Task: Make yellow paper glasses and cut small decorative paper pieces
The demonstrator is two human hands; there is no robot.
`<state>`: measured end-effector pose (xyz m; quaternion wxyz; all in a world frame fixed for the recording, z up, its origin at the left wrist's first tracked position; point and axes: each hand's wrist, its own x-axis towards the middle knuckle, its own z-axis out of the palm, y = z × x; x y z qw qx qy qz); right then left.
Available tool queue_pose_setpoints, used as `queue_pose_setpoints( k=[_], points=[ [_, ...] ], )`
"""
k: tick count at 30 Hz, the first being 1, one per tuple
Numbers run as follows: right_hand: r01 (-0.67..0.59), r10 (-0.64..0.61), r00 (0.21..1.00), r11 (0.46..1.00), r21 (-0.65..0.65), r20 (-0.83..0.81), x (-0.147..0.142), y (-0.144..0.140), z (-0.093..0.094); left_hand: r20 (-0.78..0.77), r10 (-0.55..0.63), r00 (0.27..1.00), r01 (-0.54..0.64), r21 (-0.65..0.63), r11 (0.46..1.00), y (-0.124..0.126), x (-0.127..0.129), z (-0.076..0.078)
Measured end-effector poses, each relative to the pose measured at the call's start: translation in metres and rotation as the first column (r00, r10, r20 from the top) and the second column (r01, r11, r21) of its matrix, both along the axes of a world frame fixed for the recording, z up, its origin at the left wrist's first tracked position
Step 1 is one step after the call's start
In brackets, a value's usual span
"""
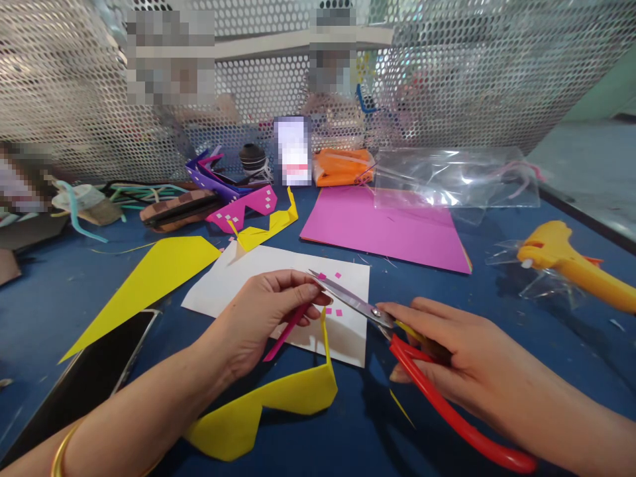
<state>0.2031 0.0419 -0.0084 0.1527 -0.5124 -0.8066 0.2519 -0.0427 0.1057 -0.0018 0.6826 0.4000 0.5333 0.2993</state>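
Thin pink paper strip point(288, 329) sits at centre frame over the white sheet point(278, 278), pinched between thumb and fingertips of the left hand point(253, 324), fingers closed on it. Right hand point(447, 361), at 4 o'clock from the strip, is closed round the red-handled scissors point(377, 315), blades near shut with tips at the strip's upper end. To cut well, judged: keep the strip taut, feed it squarely into the blades, take short snips so the squares match. Tiny pink squares point(330, 295) lie on the sheet at 1 o'clock. Yellow paper glasses point(278, 401) at 6 o'clock. Outward on the blue table point(497, 318): magenta sheet point(382, 228) at 1, yellow glue gun point(571, 262) at 3, phone point(94, 374) at 8, perforated metal screen point(447, 66) at 12.
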Motion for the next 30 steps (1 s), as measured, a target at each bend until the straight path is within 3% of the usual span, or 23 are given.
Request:
queue_pose_setpoints(
  k=[30],
  points=[
    [0.004, -0.004, 1.0, 1.0, -0.015, -0.023, 0.0007, -0.001, -0.0025, -0.006, -0.011, 1.0, 0.011, 0.008, 1.0, 0.0019, -0.0012, -0.0008]
  ],
)
